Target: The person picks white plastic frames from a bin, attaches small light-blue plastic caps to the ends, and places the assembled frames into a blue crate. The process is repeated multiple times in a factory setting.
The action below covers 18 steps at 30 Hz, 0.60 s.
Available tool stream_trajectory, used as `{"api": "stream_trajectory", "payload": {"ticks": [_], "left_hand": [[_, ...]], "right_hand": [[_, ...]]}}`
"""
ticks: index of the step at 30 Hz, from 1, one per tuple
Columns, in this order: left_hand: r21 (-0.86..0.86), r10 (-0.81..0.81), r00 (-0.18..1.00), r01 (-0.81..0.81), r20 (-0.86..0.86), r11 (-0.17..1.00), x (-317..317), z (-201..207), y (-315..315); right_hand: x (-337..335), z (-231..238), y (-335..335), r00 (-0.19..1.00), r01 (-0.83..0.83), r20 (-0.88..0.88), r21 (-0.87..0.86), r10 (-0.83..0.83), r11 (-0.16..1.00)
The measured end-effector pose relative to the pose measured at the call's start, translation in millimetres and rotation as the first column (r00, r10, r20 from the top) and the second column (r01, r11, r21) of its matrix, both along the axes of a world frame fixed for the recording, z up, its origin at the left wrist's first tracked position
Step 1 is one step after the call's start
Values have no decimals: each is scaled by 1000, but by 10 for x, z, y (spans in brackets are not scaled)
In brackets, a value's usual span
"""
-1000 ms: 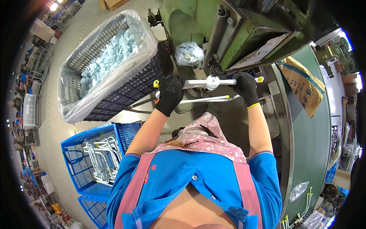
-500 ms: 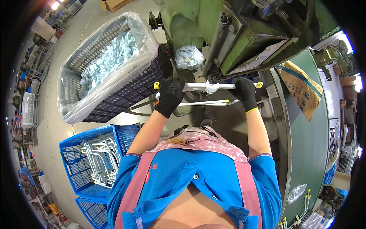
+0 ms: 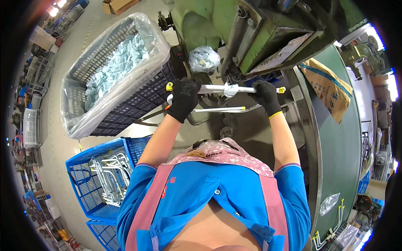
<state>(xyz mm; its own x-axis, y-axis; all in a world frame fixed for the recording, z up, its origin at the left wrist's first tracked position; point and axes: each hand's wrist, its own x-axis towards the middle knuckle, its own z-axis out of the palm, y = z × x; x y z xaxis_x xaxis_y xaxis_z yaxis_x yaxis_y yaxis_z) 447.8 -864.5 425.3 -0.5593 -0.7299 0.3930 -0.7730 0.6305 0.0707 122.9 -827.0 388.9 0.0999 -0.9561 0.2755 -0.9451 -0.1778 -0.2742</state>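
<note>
Both my hands wear black gloves and hold a white metal tube (image 3: pixel 246 89) crosswise beneath the green machine. My left hand (image 3: pixel 184 97) is wrapped round its left part, beside a yellow end cap (image 3: pixel 169 86). Near the other end, my right hand (image 3: pixel 265 95) grips the tube close to a second yellow cap (image 3: pixel 281 90). Between the hands, a pale bracket (image 3: pixel 230 90) sits on the tube, just under the machine's tool. Below runs another white rod (image 3: pixel 218 110) with a yellow tip; whether it joins the held tube is hidden by my left hand.
The green machine (image 3: pixel 268 50) looms ahead, a plastic bag (image 3: pixel 204 59) at its base. To the left stand a dark crate (image 3: pixel 134 103) of pale brackets, lined with clear plastic, and a blue crate (image 3: pixel 79 184) of bent white tubes. A green table (image 3: pixel 339 163) with a brown paper sack (image 3: pixel 328 90) is on the right.
The held tube has shifted slightly up and left in the picture, and the whole view has moved a little. Both hands keep their grip.
</note>
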Motion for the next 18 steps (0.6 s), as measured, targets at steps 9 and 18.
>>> {"api": "stream_trajectory", "payload": {"ticks": [9,18], "left_hand": [[-50,51,998,-49,38,998,12,-86,72],[-16,86,996,-86,-40,996,-3,76,67]], "right_hand": [[88,285,1,989,-37,-141,31,41,999],[-137,370,-99,976,-23,-218,17,27,1000]]}}
